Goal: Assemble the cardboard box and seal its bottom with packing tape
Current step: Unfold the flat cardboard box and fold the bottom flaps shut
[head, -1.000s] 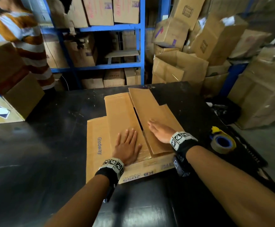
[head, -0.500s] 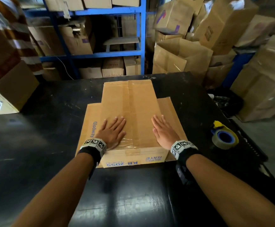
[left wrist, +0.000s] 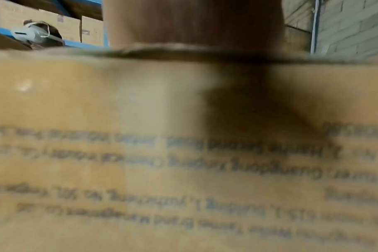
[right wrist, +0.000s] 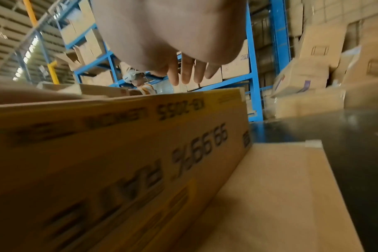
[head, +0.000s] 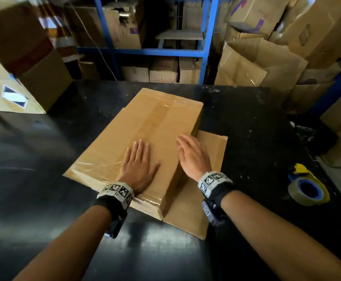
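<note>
A low brown cardboard box (head: 145,126) lies bottom-up on the black table (head: 43,159), old clear tape running along its closed flaps. My left hand (head: 138,165) presses flat on the box's near end, fingers straight. My right hand (head: 193,157) hovers open at the box's right top edge, fingers extended; in the right wrist view the fingers (right wrist: 187,71) hang above the printed side wall (right wrist: 140,145). A loose flap (head: 206,179) lies flat on the table to the right. A roll of packing tape (head: 307,189) with a blue core sits at the right.
A large cardboard box (head: 23,63) stands on the table's far left corner. Blue shelving (head: 145,50) with cartons and piles of boxes (head: 267,63) stand behind the table. A person in a striped shirt (head: 49,23) is partly visible at the far left.
The upper flaps came down flat and closed. The box then turned clockwise on the table under my hands, and my right hand shifted from its top to its right edge.
</note>
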